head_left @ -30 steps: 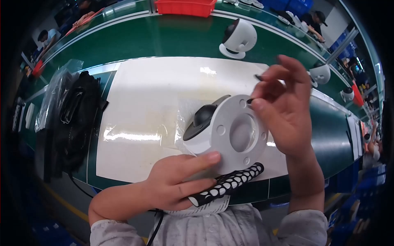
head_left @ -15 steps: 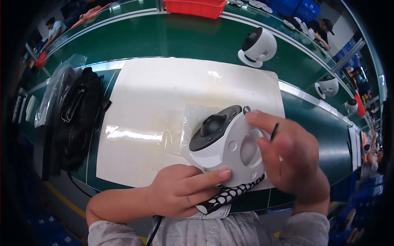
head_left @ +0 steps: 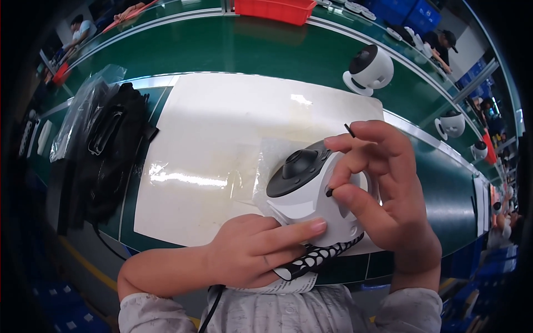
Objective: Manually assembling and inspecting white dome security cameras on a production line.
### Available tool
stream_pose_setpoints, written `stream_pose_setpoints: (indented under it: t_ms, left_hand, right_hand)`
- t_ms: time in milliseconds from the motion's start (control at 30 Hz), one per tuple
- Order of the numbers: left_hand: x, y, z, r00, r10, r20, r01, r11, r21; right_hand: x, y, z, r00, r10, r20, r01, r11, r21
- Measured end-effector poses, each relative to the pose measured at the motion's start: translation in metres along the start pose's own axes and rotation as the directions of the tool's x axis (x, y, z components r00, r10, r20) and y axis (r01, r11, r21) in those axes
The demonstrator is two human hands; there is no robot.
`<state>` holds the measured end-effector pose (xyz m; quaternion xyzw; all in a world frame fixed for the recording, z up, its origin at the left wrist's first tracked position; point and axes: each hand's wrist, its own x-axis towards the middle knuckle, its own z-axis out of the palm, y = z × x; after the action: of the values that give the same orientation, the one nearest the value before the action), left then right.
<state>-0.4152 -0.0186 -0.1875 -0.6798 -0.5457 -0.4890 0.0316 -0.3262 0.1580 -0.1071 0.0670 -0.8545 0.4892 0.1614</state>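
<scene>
A white rounded device point(head_left: 302, 213) with a black face and a raised black dome lies tilted on the mat in front of me. My left hand point(head_left: 252, 250) is closed on its lower left side, index finger stretched over the white shell. Below the shell runs a black strip with white spots point(head_left: 322, 260), partly under my fingers. My right hand point(head_left: 383, 183) is at the device's right side; thumb and a finger pinch a small black piece point(head_left: 330, 193) against or just over the white base. A thin black stick point(head_left: 350, 130) is held between other fingers of that hand.
Bubble wrap point(head_left: 261, 172) lies beneath the device on a white mat point(head_left: 194, 127). A black bag point(head_left: 114, 155) and clear plastic are on the left. Similar white devices point(head_left: 373, 69) stand on the green conveyor point(head_left: 194, 50), a red bin point(head_left: 275, 10) beyond. People work farther off.
My right thumb and finger have left the device's upper edge and come together on a small black piece at its base. The stick has risen with the hand. My view has shifted slightly.
</scene>
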Motion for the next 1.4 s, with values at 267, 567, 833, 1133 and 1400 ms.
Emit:
stream_pose_setpoints:
  t_ms: [267, 567, 833, 1133, 1400]
  left_hand:
    - [-0.003, -0.004, -0.006, 0.999, -0.022, 0.038, 0.023, 0.999, -0.03]
    - [-0.003, -0.011, -0.008, 1.0, -0.003, 0.01, 0.004, 1.0, -0.004]
    - [-0.006, -0.019, -0.003, 0.998, -0.007, -0.069, 0.006, 1.0, -0.024]
    - [-0.006, -0.023, -0.013, 0.999, 0.019, 0.041, -0.02, 0.999, 0.025]
    - [-0.013, -0.028, -0.014, 0.997, -0.062, -0.046, 0.062, 0.998, -0.014]
  right_hand:
    - [-0.009, -0.015, -0.005, 0.981, -0.13, 0.146, 0.189, 0.822, -0.537]
    - [-0.043, 0.019, 0.005, 0.982, -0.085, -0.17, 0.023, 0.941, -0.336]
    - [-0.048, 0.022, 0.016, 0.98, 0.055, -0.191, -0.084, 0.985, -0.149]
    - [-0.066, 0.029, 0.023, 0.986, -0.158, -0.059, 0.101, 0.835, -0.541]
    - [-0.041, 0.035, 0.029, 0.97, -0.026, -0.241, -0.019, 0.983, -0.184]
